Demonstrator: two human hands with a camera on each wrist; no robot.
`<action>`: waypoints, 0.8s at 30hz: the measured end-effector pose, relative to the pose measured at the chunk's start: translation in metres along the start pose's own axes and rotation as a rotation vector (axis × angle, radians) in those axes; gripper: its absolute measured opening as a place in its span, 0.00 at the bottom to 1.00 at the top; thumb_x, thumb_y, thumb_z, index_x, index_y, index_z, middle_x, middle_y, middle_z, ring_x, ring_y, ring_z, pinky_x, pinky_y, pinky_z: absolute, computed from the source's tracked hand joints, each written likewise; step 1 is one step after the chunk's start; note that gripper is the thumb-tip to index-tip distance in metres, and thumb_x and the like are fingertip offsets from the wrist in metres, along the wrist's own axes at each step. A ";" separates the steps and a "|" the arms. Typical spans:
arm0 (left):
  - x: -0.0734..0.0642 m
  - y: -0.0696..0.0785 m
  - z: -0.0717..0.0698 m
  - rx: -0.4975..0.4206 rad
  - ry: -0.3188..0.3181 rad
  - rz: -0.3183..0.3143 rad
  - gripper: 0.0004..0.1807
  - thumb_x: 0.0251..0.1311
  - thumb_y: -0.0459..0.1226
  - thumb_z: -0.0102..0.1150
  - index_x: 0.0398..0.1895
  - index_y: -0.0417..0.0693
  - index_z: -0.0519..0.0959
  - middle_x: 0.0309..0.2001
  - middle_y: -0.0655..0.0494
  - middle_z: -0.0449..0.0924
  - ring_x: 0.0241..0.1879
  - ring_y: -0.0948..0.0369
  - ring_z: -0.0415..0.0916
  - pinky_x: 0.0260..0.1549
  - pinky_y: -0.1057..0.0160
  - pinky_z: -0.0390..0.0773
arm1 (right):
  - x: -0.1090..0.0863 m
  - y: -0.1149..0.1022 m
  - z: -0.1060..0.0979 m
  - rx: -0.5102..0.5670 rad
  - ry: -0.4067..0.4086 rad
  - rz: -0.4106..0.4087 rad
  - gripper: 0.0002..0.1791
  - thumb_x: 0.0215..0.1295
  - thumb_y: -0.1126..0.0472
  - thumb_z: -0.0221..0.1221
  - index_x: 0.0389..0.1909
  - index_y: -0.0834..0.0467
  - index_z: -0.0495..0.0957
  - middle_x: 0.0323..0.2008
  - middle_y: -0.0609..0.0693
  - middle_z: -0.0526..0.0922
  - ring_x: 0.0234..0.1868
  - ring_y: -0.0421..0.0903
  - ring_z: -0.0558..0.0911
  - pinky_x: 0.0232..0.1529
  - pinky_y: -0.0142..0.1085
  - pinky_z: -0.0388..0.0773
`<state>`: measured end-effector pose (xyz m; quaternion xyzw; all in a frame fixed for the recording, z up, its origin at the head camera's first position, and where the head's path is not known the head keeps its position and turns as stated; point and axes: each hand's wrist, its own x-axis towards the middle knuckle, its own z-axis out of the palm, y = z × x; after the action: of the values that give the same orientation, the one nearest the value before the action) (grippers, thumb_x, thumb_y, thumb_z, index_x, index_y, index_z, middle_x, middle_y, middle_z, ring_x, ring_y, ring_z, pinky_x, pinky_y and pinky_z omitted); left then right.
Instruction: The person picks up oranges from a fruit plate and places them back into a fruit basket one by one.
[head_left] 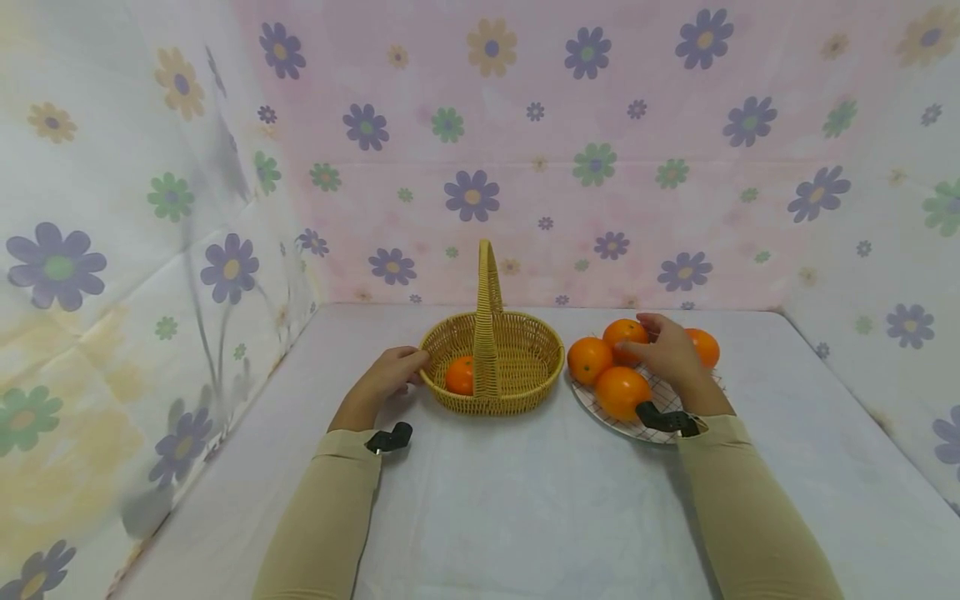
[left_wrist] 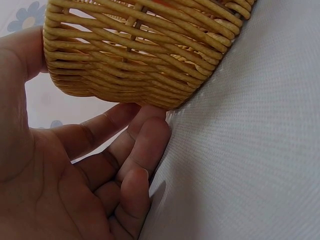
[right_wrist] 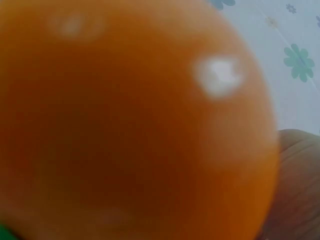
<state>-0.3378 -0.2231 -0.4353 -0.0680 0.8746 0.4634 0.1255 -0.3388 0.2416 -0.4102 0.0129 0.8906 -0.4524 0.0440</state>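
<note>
A yellow wicker basket (head_left: 525,404) with a tall arched handle stands mid-table, an orange (head_left: 459,377) lying in its left half. My left hand (head_left: 390,372) holds the basket's left end: thumb at the rim side, curled fingers under the woven wall (left_wrist: 130,65). On the right, a checked plate (head_left: 611,422) bears several oranges. My right hand (head_left: 670,354) reaches over it and grips the rear orange (head_left: 621,332) between thumb and fingers. A blurred orange (right_wrist: 140,125) fills most of the right wrist view and hides the fingertips there.
Two more oranges, one at the left (head_left: 589,360) and one in front (head_left: 622,394), sit close to the gripped one. Another orange (head_left: 702,348) lies behind the right hand. A white cloth (head_left: 525,508) covers the table, and flowered curtains (head_left: 420,208) enclose it.
</note>
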 end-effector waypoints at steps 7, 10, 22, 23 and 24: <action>0.000 -0.001 0.000 -0.009 0.002 0.012 0.31 0.65 0.55 0.52 0.65 0.48 0.76 0.50 0.50 0.83 0.50 0.55 0.78 0.42 0.63 0.76 | 0.000 0.002 0.002 -0.018 -0.023 0.023 0.52 0.66 0.45 0.67 0.83 0.55 0.50 0.79 0.66 0.58 0.76 0.67 0.62 0.73 0.62 0.61; -0.001 0.000 0.000 -0.014 0.003 0.014 0.31 0.65 0.55 0.52 0.65 0.48 0.77 0.50 0.50 0.82 0.50 0.55 0.77 0.41 0.63 0.75 | 0.000 0.002 0.003 -0.022 -0.025 0.031 0.52 0.65 0.45 0.67 0.83 0.55 0.49 0.79 0.66 0.57 0.75 0.67 0.63 0.72 0.63 0.63; -0.002 0.001 -0.001 -0.015 -0.005 0.023 0.30 0.65 0.54 0.52 0.64 0.47 0.77 0.47 0.51 0.83 0.49 0.55 0.77 0.41 0.63 0.75 | 0.001 0.005 0.004 -0.027 -0.002 0.049 0.51 0.66 0.47 0.67 0.83 0.54 0.50 0.79 0.66 0.57 0.74 0.68 0.64 0.71 0.63 0.65; -0.002 0.000 0.000 -0.015 -0.006 0.022 0.30 0.65 0.54 0.52 0.64 0.47 0.77 0.47 0.51 0.83 0.49 0.55 0.77 0.41 0.63 0.75 | 0.001 0.005 0.004 -0.023 -0.001 0.051 0.51 0.66 0.47 0.67 0.82 0.54 0.50 0.79 0.66 0.57 0.74 0.68 0.64 0.71 0.63 0.65; -0.002 0.000 -0.001 -0.016 -0.007 0.021 0.30 0.65 0.54 0.52 0.63 0.47 0.77 0.47 0.51 0.83 0.50 0.54 0.77 0.41 0.63 0.75 | 0.001 0.005 0.004 -0.020 0.001 0.054 0.51 0.66 0.47 0.67 0.82 0.54 0.51 0.79 0.65 0.57 0.74 0.67 0.64 0.71 0.63 0.65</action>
<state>-0.3362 -0.2236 -0.4345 -0.0584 0.8711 0.4719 0.1230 -0.3392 0.2412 -0.4166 0.0365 0.8944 -0.4423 0.0558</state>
